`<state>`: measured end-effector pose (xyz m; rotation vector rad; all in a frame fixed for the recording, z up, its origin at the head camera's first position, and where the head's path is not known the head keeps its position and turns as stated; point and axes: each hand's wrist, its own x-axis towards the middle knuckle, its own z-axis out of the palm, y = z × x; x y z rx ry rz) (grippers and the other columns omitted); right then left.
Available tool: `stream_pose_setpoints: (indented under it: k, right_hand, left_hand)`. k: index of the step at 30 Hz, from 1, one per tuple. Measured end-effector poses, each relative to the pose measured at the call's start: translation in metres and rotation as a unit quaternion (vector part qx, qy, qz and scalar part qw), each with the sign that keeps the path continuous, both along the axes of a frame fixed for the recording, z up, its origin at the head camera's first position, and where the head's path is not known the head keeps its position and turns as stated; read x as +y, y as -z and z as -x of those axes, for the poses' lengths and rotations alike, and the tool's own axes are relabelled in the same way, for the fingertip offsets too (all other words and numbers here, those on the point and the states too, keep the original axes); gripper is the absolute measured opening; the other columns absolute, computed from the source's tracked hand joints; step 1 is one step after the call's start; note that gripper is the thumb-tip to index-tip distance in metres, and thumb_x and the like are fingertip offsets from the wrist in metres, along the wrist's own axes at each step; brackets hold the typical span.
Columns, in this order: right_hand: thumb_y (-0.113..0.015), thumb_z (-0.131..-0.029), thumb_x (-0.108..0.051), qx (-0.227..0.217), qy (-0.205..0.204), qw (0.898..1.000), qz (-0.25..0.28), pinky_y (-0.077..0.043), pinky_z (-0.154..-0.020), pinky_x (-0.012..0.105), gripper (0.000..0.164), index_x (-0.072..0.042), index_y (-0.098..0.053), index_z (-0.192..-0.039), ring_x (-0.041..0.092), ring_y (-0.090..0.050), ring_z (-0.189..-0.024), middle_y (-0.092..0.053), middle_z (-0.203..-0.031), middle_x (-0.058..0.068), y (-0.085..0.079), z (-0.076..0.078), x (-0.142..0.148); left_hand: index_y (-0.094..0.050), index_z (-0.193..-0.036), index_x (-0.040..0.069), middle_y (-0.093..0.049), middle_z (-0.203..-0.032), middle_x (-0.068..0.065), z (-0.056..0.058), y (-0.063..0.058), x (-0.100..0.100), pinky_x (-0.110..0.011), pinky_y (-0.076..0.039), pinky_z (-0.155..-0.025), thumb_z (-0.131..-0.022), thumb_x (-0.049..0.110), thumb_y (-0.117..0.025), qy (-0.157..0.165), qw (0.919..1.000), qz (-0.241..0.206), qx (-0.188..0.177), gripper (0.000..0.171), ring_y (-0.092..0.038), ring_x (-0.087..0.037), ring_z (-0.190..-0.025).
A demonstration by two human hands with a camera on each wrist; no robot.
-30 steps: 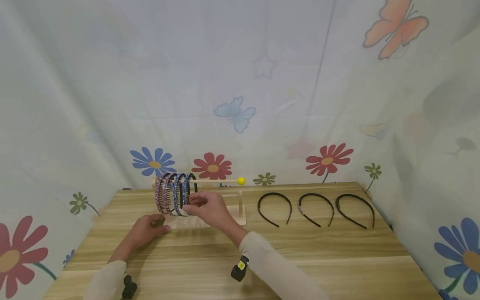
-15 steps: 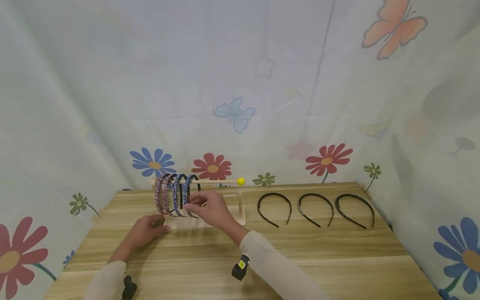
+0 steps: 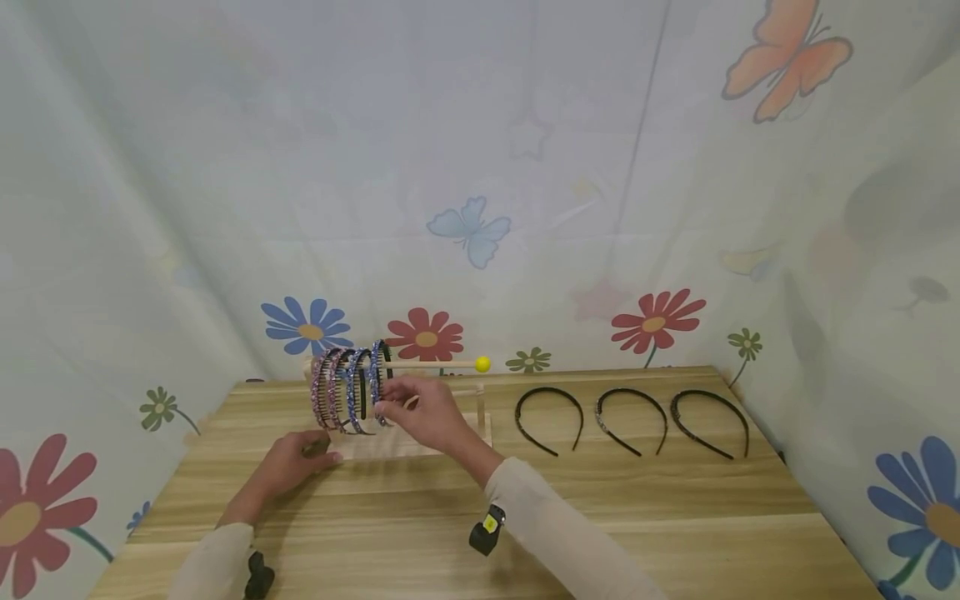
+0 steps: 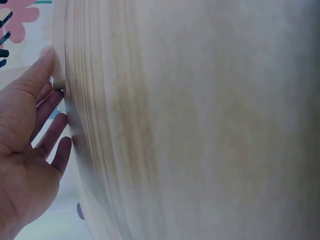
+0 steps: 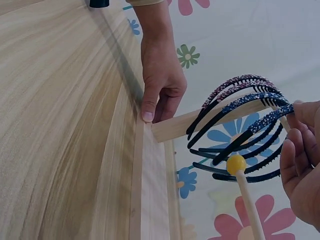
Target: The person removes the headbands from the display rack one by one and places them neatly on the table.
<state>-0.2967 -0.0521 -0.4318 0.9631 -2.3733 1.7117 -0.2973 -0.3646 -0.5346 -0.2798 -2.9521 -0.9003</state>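
My right hand [image 3: 431, 412] pinches a blue glittery toothed headband [image 3: 376, 379] between thumb and fingers. This headband hangs round the upper rod of a wooden headband stand [image 3: 375, 447], the outermost there, its lower ends hidden in part. Further in on the rod hang another blue headband [image 3: 350, 396] and two pink glittery headbands [image 3: 317, 396]. Down at the stand's left end, my left hand [image 3: 288, 465] holds the base, thumb in front and fingers behind. The right wrist view shows this left hand [image 5: 162, 80] with its thumb on the base's edge.
Three black headbands lie in a row on the right of the wooden table: a near one [image 3: 517, 408], a middle one [image 3: 600, 410] and a far one [image 3: 677, 412]. A yellow ball [image 3: 482, 364] caps the rod's right end. A printed curtain [image 3: 555, 275] stands behind the table.
The pinched blue headband first slides slightly right along the rod, away from the others, then rises a little and turns. My left hand stays at the stand's base.
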Motion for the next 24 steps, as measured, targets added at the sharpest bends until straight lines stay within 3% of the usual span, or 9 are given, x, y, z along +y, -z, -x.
stream_pose_setpoints:
  k: [16,24]
  right_hand:
    - [-0.073,-0.097,-0.028,0.019,0.012,1.0,0.007,-0.056,-0.076,0.02,0.027,-0.009,-0.074,-0.118,0.003,-0.066,-0.087,-0.074,-0.101,-0.002,-0.021,0.002,0.016]
    - [-0.074,-0.097,-0.027,0.033,0.01,0.999,0.014,-0.057,-0.076,0.022,0.026,-0.009,-0.073,-0.116,0.006,-0.067,-0.085,-0.074,-0.1,-0.001,-0.026,0.003,0.023]
  left_hand:
    - [-0.072,-0.117,0.008,-0.071,-0.117,-0.009,0.0,0.0,0.0,-0.051,-0.053,-0.09,-0.091,0.047,-0.076,0.004,0.9999,0.012,0.001,0.046,-0.064,-0.025,-0.105]
    - [-0.072,-0.12,0.005,-0.071,-0.12,-0.014,-0.001,-0.001,-0.001,-0.055,-0.053,-0.093,-0.092,0.044,-0.076,0.008,0.9999,0.011,0.007,0.049,-0.065,-0.032,-0.112]
